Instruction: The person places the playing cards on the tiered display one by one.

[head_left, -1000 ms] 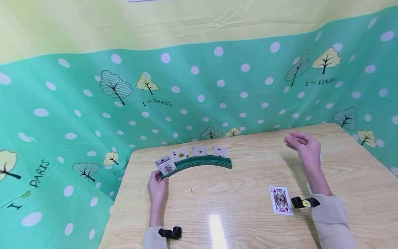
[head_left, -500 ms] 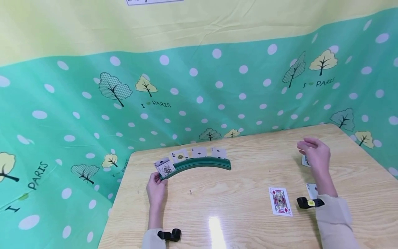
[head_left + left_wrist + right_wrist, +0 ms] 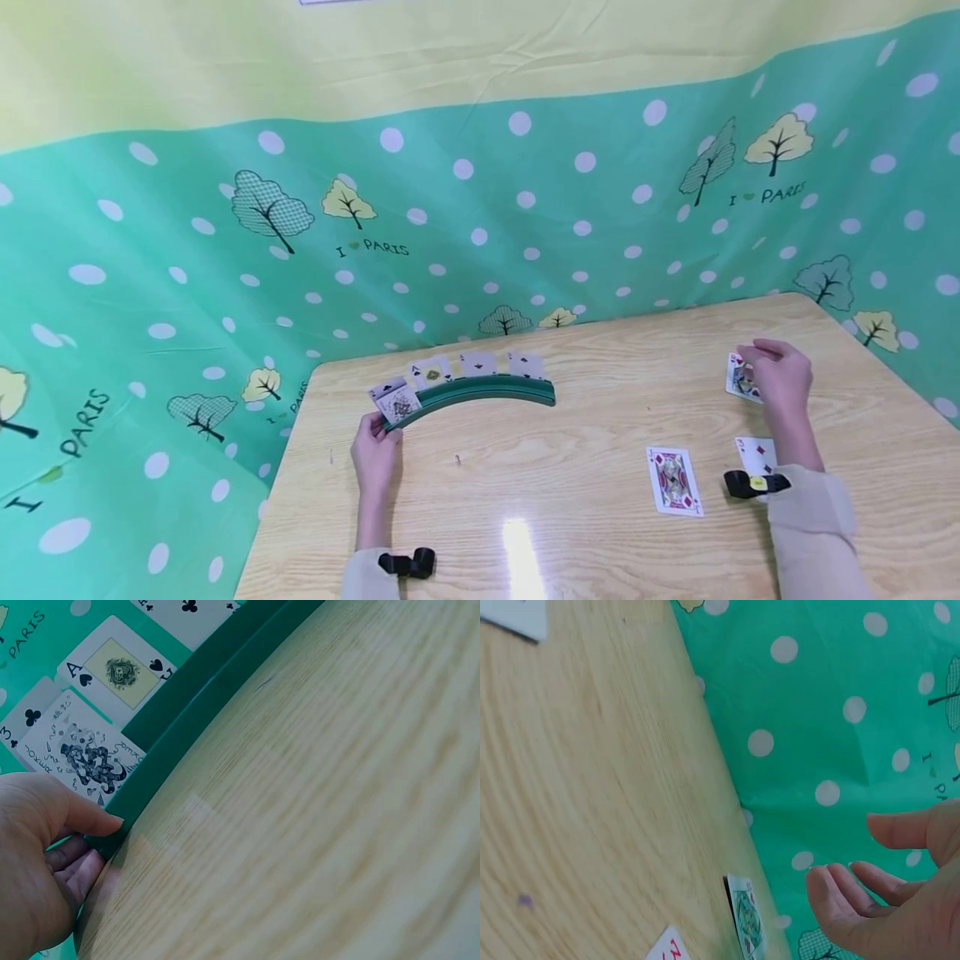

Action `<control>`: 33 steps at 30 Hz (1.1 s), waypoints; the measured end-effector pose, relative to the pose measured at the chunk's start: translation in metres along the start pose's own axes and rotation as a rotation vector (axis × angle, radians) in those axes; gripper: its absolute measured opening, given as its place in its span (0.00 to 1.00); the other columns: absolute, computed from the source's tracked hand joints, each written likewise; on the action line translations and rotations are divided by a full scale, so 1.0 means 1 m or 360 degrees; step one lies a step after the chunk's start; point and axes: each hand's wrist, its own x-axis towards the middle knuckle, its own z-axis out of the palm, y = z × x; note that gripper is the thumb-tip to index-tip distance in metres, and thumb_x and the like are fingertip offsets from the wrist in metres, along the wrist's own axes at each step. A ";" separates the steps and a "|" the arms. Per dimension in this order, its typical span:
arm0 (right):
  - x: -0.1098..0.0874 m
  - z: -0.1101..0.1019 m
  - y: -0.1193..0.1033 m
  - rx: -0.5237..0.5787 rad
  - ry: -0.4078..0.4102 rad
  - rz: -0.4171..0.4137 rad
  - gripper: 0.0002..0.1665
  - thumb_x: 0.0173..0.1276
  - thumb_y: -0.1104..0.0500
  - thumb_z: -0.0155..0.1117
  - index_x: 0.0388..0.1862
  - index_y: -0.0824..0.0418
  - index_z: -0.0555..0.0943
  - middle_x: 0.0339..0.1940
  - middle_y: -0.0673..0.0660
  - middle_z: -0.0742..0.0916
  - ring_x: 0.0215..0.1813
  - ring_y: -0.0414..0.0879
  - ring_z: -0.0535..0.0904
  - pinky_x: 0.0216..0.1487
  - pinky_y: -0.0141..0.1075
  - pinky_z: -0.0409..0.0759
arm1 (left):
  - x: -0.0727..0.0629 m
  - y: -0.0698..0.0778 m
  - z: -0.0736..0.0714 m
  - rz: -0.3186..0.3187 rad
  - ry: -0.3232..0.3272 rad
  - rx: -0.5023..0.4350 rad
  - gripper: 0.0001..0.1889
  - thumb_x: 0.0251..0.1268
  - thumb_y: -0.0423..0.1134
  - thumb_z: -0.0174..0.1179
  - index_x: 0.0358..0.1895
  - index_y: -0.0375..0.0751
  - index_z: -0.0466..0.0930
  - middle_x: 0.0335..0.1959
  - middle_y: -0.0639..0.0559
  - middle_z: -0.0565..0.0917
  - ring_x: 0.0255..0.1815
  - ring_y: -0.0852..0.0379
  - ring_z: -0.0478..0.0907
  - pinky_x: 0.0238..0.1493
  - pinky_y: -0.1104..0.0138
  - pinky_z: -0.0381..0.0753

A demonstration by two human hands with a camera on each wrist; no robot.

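Observation:
My left hand (image 3: 375, 458) grips the left end of a green curved card holder (image 3: 487, 387), thumb in front and fingers behind in the left wrist view. A joker (image 3: 86, 754) stands there, overlapping a three of clubs (image 3: 30, 716). Beside them is an ace of spades (image 3: 124, 671), then two more black-suited cards, a nearer one (image 3: 477, 364) and an end one (image 3: 527, 367). At the right, my right hand (image 3: 783, 383) hovers with loosely bent fingers and nothing between them. It partly covers a red-suited face card (image 3: 737, 377) in the head view.
A jack of diamonds (image 3: 675, 482) lies face up on the wooden table (image 3: 570, 467). Near the right wrist is a diamond number card (image 3: 756, 455), partly behind the forearm. A green dotted curtain (image 3: 450, 208) hangs along the table's back and left edges.
My right hand has moved right and a little nearer, uncovering the face card and more of the diamond card. The left hand keeps its grip on the card holder.

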 end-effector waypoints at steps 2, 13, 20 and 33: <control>0.002 -0.002 0.000 0.0001 0.0016 0.0020 0.35 0.80 0.54 0.58 0.78 0.69 0.63 0.39 0.38 0.77 0.39 0.29 0.77 0.44 0.19 0.81 | 0.001 0.000 0.000 0.0003 0.0004 -0.0001 0.22 0.67 0.22 0.57 0.64 0.24 0.72 0.61 0.26 0.78 0.64 0.35 0.77 0.59 0.68 0.83; 0.009 -0.010 0.005 -0.0151 0.0065 0.0095 0.36 0.80 0.52 0.55 0.80 0.66 0.63 0.57 0.55 0.77 0.45 0.34 0.71 0.51 0.26 0.76 | 0.004 -0.001 -0.001 0.0005 0.0004 -0.0028 0.23 0.67 0.22 0.57 0.64 0.23 0.71 0.61 0.26 0.77 0.65 0.35 0.77 0.55 0.76 0.82; 0.010 -0.014 0.010 -0.0135 0.0050 0.0201 0.37 0.82 0.51 0.51 0.82 0.65 0.57 0.76 0.68 0.68 0.70 0.58 0.68 0.75 0.46 0.70 | 0.002 -0.001 -0.001 -0.0004 -0.0005 -0.0037 0.23 0.67 0.23 0.56 0.64 0.23 0.71 0.61 0.26 0.77 0.65 0.35 0.77 0.51 0.80 0.80; 0.013 -0.023 0.024 -0.0480 -0.0425 -0.0001 0.41 0.83 0.45 0.46 0.78 0.76 0.56 0.76 0.82 0.60 0.75 0.78 0.56 0.73 0.71 0.59 | 0.001 -0.001 0.000 -0.0003 -0.0009 -0.0026 0.22 0.67 0.23 0.56 0.64 0.23 0.71 0.62 0.26 0.78 0.65 0.36 0.77 0.51 0.79 0.80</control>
